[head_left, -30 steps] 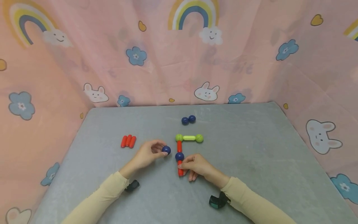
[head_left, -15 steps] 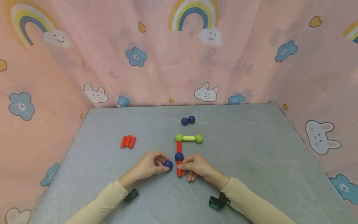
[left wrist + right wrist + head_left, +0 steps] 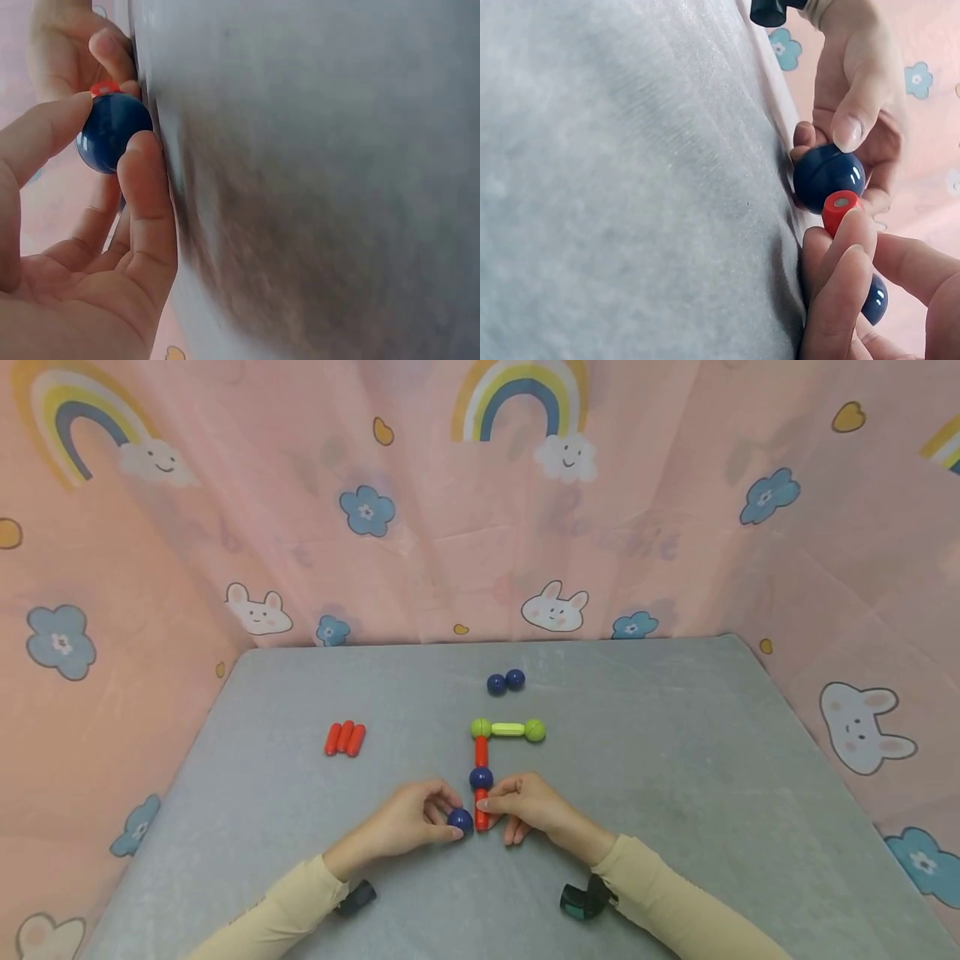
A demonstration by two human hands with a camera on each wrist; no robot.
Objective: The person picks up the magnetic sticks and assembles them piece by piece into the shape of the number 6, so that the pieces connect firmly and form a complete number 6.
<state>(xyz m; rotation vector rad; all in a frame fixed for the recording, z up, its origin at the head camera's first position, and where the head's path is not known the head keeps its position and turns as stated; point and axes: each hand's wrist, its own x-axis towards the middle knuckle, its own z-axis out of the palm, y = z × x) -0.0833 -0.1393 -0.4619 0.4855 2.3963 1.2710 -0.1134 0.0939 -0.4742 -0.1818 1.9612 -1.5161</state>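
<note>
My left hand (image 3: 420, 817) pinches a dark blue ball (image 3: 460, 821) between thumb and fingers, close beside the near end of a red rod (image 3: 482, 817). My right hand (image 3: 536, 806) pinches that rod from the right side. In the right wrist view a silvery disc shows in the end of the red rod (image 3: 841, 202), which overlaps the held ball (image 3: 825, 178). Beyond the rod, a second blue ball (image 3: 482, 778) joins it to another red rod (image 3: 482, 752). This chain runs up to a green ball (image 3: 481, 728), a light green rod (image 3: 507, 729) and another green ball (image 3: 535, 730).
Three loose red rods (image 3: 345, 738) lie side by side at the left. Two dark blue balls (image 3: 506, 682) sit together toward the back of the grey table (image 3: 637, 735). A pink patterned cloth (image 3: 420, 560) hangs behind and at the sides.
My left hand has carried the blue ball toward me and slightly right, from beside the joined blue ball to the near end of the red rod. My right hand stays on that rod.
</note>
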